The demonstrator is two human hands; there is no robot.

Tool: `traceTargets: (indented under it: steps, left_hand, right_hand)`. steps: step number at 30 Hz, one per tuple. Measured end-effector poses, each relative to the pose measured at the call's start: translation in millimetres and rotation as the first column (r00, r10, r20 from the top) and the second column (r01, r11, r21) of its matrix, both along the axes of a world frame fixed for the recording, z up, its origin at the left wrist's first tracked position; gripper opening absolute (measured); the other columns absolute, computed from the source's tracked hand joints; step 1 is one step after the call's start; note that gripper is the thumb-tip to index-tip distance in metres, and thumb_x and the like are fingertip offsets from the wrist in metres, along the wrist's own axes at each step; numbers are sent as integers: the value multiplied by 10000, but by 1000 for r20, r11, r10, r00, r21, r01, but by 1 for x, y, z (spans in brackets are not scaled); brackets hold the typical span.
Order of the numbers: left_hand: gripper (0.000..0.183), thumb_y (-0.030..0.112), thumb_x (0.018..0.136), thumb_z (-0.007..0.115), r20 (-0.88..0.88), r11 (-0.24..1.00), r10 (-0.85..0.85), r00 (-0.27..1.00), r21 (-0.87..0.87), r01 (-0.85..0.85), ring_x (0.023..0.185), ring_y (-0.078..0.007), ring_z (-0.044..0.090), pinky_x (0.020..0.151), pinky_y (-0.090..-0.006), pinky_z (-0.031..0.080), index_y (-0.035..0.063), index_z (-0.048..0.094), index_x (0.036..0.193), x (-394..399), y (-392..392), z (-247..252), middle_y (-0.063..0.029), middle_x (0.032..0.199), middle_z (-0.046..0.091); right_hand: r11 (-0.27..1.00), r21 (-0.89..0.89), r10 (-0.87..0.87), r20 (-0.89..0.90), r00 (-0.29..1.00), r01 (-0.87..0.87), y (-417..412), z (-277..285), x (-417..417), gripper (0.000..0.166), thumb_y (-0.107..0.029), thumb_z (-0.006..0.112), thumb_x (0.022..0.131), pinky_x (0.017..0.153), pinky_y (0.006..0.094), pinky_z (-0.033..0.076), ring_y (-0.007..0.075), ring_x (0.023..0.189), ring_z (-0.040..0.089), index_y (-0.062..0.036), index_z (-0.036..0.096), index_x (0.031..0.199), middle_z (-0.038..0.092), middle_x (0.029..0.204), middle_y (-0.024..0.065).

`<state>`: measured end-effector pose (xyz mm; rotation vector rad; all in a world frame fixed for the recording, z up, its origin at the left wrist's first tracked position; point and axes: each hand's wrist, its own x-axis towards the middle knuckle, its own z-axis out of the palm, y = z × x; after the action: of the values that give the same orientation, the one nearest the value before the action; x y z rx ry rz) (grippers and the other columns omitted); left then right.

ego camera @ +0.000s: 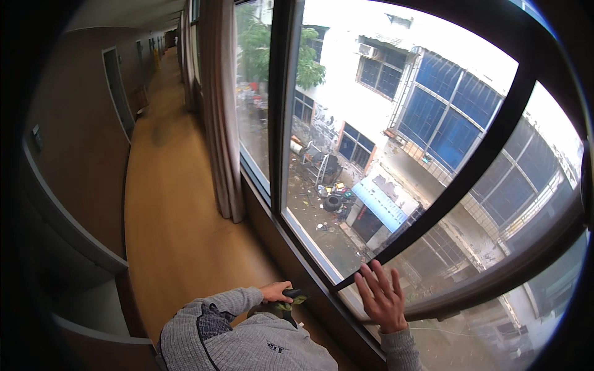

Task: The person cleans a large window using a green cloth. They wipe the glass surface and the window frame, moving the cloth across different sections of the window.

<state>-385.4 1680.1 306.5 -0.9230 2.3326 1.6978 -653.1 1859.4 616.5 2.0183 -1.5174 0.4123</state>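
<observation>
My left hand point(275, 292) is close in front of my body, its fingers curled on a dark object point(294, 293) with a green cloth-like part point(291, 303) below it; what it is cannot be made out. My right hand point(381, 297) is raised at the window with its fingers apart and nothing in it. Its fingertips overlap the lower end of the dark window frame point(400, 245); whether they touch it I cannot tell. Around it are the panes of the window, with part of the view outside seen through them.
A long corridor floor point(171, 208) runs away at left, past a doorway point(117, 88) in the brown wall. A pinkish curtain point(222, 116) hangs beside the window, above the sill point(297, 246). Outside, lower down, lie a tire point(332, 203) and litter beside a worn building.
</observation>
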Motion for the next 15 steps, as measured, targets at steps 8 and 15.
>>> traceTargets:
  steps: [8,15]
  left_hand:
    - [522,370,828,811,-65,999,18,998,-32,-20,1019,-301,656,875,-416,499,41,550,1138,18,-45,-2,-167,1050,674]
    - [525,355,823,814,-98,996,-77,992,-61,71,1053,-332,644,893,-422,495,39,546,1146,25,-123,-29,-191,1101,664]
  right_hand:
    - [946,114,-300,-46,953,304,-93,-6,-12,136,-58,573,873,1201,514,298,301,1122,593,20,658,945,648,940,156]
    - [921,55,-381,-84,921,386,-104,-29,-22,162,-58,635,846,982,430,446,280,801,582,-59,546,711,545,703,105]
